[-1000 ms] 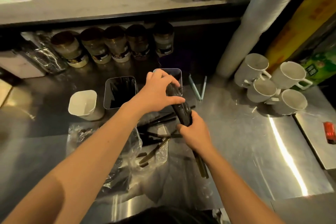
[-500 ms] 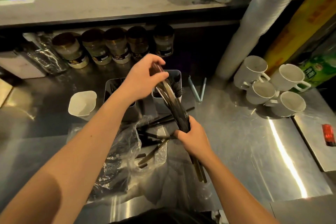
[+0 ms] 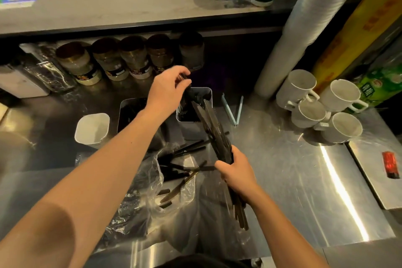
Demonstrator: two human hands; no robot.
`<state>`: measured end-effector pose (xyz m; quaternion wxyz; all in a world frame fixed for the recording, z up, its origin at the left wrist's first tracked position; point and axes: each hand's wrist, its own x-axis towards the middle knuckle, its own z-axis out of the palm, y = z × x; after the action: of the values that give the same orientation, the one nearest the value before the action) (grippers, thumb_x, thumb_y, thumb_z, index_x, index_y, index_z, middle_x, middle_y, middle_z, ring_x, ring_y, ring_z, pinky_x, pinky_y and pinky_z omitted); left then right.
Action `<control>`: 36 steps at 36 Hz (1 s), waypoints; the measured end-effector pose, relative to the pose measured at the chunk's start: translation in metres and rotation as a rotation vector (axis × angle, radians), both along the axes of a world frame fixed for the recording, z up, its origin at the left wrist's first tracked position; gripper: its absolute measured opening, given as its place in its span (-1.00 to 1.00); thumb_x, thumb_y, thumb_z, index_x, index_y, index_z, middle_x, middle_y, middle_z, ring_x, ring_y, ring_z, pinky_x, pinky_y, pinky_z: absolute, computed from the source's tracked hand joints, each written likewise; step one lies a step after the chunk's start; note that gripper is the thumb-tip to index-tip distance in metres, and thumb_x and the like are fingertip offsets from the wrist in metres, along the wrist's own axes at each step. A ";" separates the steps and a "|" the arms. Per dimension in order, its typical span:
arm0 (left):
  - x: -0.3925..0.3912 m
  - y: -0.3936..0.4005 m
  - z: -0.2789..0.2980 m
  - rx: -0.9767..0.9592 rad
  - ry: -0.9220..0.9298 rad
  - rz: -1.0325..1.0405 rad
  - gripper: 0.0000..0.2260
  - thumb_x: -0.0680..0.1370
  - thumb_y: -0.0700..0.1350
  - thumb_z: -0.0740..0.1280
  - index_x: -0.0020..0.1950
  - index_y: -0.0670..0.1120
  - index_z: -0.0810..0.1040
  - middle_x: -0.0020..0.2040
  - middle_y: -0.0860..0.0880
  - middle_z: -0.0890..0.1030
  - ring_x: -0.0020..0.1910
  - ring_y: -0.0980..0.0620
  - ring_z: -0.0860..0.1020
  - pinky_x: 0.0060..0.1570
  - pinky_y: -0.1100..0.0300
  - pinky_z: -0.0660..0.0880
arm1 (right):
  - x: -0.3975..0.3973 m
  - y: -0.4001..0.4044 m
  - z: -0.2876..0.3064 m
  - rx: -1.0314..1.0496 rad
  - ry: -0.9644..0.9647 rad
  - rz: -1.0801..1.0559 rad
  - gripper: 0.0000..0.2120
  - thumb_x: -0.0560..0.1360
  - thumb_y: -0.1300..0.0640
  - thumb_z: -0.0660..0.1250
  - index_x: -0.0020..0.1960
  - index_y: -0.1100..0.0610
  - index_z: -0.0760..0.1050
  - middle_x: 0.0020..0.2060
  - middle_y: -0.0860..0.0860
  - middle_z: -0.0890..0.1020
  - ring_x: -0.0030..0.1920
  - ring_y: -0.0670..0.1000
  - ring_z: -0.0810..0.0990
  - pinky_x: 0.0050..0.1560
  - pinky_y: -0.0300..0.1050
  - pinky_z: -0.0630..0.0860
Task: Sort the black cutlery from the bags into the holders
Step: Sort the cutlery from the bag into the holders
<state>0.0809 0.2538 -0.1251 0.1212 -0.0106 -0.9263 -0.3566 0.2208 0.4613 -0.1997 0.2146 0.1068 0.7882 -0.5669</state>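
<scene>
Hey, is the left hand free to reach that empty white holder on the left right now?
Probably not yet. The left hand is pinching the top of the cutlery bundle that the right hand grips. The path to the white holder looks open otherwise.

The left hand (image 3: 167, 91) has risen from the bundle of black knives (image 3: 215, 135), pinching one piece's end above the right holder (image 3: 194, 113), now uncovered.

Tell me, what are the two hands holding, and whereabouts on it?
The right hand grips a bundle of black cutlery around its middle. The left hand pinches the bundle's far tip, above the right-hand holder.
</scene>
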 end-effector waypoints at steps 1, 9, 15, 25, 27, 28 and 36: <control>-0.002 0.002 -0.005 -0.025 -0.012 -0.022 -0.79 0.62 -0.08 0.34 0.25 0.02 0.58 0.06 0.10 0.56 0.05 0.10 0.52 0.09 0.21 0.49 | 0.000 0.001 0.001 -0.007 -0.001 -0.009 -0.77 0.35 0.07 0.38 -0.03 0.08 0.47 -0.34 0.01 0.46 -0.35 0.01 0.44 -0.30 -0.01 0.46; 0.003 0.013 -0.027 -0.355 -0.185 -0.165 -0.64 0.72 -0.02 0.07 0.50 0.04 0.40 0.31 -0.06 0.51 0.26 -0.16 0.37 0.24 0.02 0.37 | 0.000 0.004 0.012 -0.221 -0.063 -0.089 -0.75 0.40 0.20 0.36 0.05 0.23 0.45 -0.38 0.08 0.49 -0.37 0.07 0.45 -0.29 0.01 0.43; 0.044 0.034 -0.007 0.557 -0.412 0.023 -0.77 0.68 0.16 0.13 0.13 0.08 0.51 0.05 0.03 0.61 -0.08 0.10 0.57 -0.11 0.15 0.48 | -0.002 -0.003 0.021 -0.518 -0.196 -0.099 -0.86 0.52 0.33 0.29 0.06 0.20 0.45 -0.38 0.03 0.47 -0.47 -0.02 0.38 -0.47 -0.20 0.32; 0.072 0.020 0.000 0.954 -0.567 -0.091 -0.79 0.69 -0.04 0.20 0.21 -0.05 0.57 0.05 -0.02 0.67 0.11 -0.01 0.60 0.13 0.02 0.51 | 0.004 -0.025 0.036 -0.718 -0.293 0.025 -0.86 0.52 0.38 0.25 0.02 0.19 0.42 -0.38 0.04 0.44 -0.46 -0.02 0.34 -0.46 -0.21 0.23; 0.076 0.014 0.004 0.996 -0.556 -0.102 -0.77 0.70 -0.05 0.19 0.24 -0.11 0.56 0.02 -0.03 0.67 0.11 -0.03 0.61 0.16 0.01 0.54 | 0.005 -0.028 0.038 -0.729 -0.285 0.061 -0.87 0.52 0.37 0.26 0.01 0.19 0.43 -0.39 0.03 0.43 -0.45 -0.01 0.33 -0.45 -0.20 0.22; 0.078 0.011 0.007 1.029 -0.557 -0.100 -0.75 0.70 -0.06 0.17 0.24 -0.13 0.56 0.00 -0.04 0.67 0.09 -0.03 0.62 0.15 0.01 0.56 | 0.006 -0.029 0.039 -0.729 -0.275 0.081 -0.87 0.51 0.36 0.28 0.02 0.19 0.44 -0.39 0.04 0.42 -0.45 -0.01 0.33 -0.44 -0.18 0.21; 0.091 -0.005 0.019 0.966 -0.404 0.048 -0.76 0.72 -0.10 0.13 0.12 -0.07 0.60 -0.01 -0.03 0.69 -0.02 0.05 0.66 -0.03 0.11 0.59 | 0.009 -0.044 0.047 -0.677 -0.187 0.207 -0.88 0.50 0.30 0.33 0.00 0.19 0.40 -0.37 0.08 0.46 -0.46 -0.01 0.35 -0.44 -0.15 0.25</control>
<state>0.1722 0.2491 -0.1056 -0.0610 0.1366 -0.6610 -0.7353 0.2299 0.4169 -0.1526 0.3650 0.0008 0.5397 -0.7586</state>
